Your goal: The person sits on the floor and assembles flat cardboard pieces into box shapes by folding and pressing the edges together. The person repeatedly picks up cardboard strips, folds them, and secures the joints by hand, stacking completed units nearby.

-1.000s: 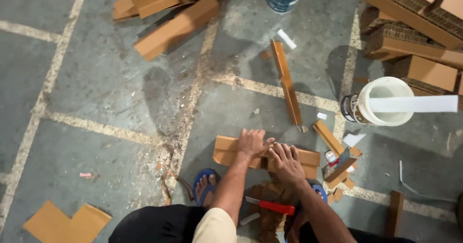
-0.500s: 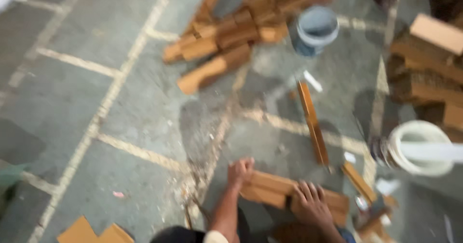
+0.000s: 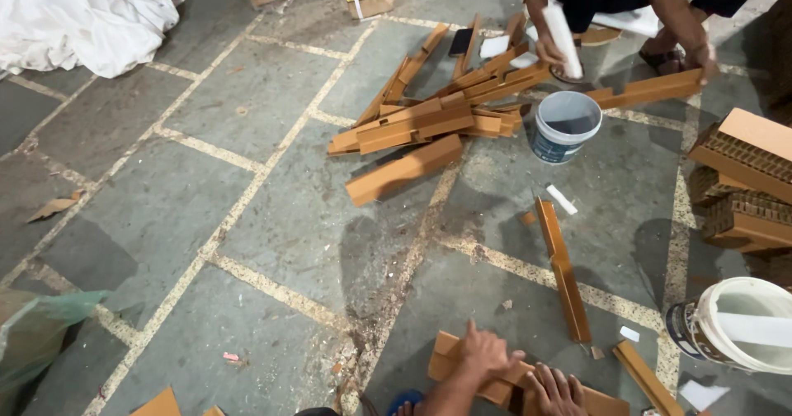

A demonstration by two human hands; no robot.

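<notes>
At the bottom edge of the head view, my left hand rests palm down on a flat folded brown cardboard piece lying on the stone floor. My right hand presses on the same piece just to the right, fingers spread. Neither hand grips anything. The lower part of the cardboard piece and my forearms are cut off by the frame edge.
A long cardboard strip lies ahead, a heap of cardboard strips farther off beside a white bucket. Another person crouches at the top holding a strip. Cardboard stacks and a white tub sit at right.
The view has tilted upward, so the far pile, the bucket and the other person now show. My hands stay pressed on the cardboard piece and now sit at the bottom edge.
</notes>
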